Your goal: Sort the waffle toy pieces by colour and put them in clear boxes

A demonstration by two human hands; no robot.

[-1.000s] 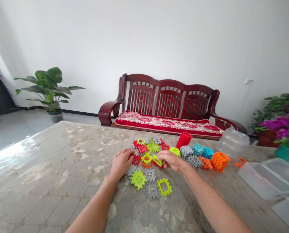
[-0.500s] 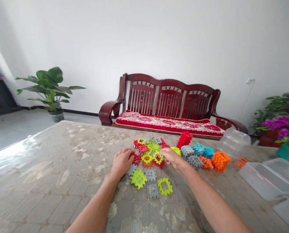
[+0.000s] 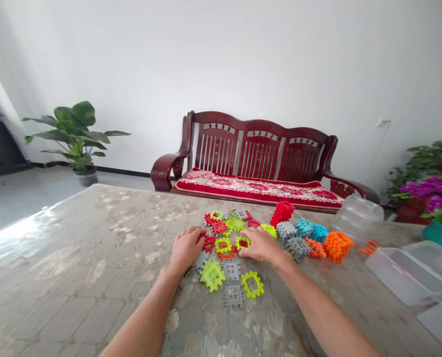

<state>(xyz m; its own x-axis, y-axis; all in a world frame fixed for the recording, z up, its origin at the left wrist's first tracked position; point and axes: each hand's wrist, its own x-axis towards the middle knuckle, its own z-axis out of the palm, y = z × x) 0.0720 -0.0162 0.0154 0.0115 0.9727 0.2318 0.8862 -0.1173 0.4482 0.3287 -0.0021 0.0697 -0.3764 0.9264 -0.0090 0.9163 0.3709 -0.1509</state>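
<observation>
My left hand [image 3: 187, 247] lies on the table with its fingers loosely stretched, the fingertips beside a red interlocking plastic piece [image 3: 208, 243]. Over on the right, my right hand [image 3: 260, 244] has its thumb and fingers around opposite edges of a lime-green square frame piece [image 3: 242, 242]; the hand covers part of it. Left of that frame is another lime-green frame [image 3: 223, 245], above an orange piece [image 3: 227, 256]. Closer to me lie a solid lime-green piece [image 3: 212, 275], two grey window pieces [image 3: 231, 270] and a separate lime-green frame [image 3: 252, 285].
Stacks of red [image 3: 282, 212], grey [image 3: 298, 248], blue [image 3: 318, 233] and orange pieces [image 3: 338, 246] stand to the right. Clear plastic containers [image 3: 399, 277] sit near the table's right side. A wooden bench [image 3: 260, 153] is beyond the table [image 3: 132, 238].
My right hand has opened from a tighter pinch and shifted slightly left, over the lime-green frame. My left hand stays in place.
</observation>
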